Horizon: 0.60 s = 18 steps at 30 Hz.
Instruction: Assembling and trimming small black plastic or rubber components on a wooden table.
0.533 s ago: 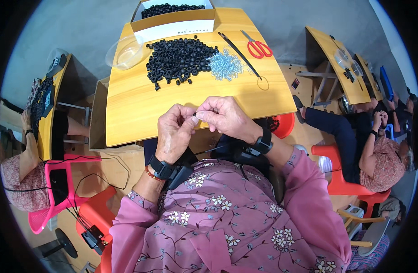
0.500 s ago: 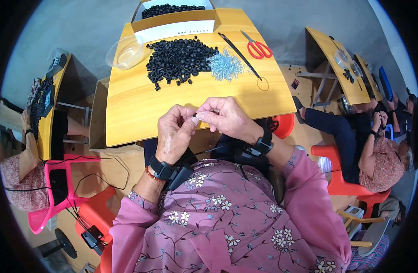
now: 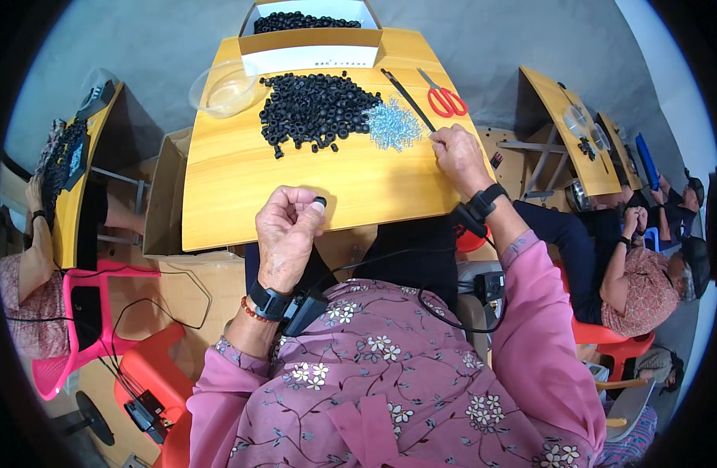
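Between the thumb and forefinger of my left hand is a small black cylindrical piece, held over the table's near edge. My right hand reaches to the right side of the table, its fingers closed at the lower end of a thin black rod; that end is hidden under them. Beyond my hands lies a pile of small black ring-like pieces. Touching its right side is a heap of tiny clear-blue pieces. Red-handled scissors rest just beyond my right hand.
A box of black pieces stands at the back of the yellow wooden table. A clear plastic bowl sits at its left. People work at other tables on both sides. Cables run near my lap and right wrist.
My hands, together before, are now apart. The right hand has moved away to the right and onto the black rod's lower end. The left keeps the black piece.
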Available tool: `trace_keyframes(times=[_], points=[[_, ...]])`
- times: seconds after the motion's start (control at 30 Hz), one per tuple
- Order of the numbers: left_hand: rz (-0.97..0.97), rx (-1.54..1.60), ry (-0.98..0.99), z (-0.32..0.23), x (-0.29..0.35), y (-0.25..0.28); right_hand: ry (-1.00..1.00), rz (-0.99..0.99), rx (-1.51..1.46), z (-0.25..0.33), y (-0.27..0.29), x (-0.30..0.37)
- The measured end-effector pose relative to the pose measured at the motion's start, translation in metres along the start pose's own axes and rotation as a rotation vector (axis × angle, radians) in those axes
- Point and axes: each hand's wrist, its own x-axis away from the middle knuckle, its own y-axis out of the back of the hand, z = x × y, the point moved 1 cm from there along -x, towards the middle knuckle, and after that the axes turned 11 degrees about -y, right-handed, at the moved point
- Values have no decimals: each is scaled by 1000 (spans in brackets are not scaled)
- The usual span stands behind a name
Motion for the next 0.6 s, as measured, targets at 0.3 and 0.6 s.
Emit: trace_keyframes(times=[0.3,0.6], points=[[-16,39,35,2,-2,5,69,5,-62,21,2,13],[25,178,35,8,1,6,156,81,-97,43,-7,38]])
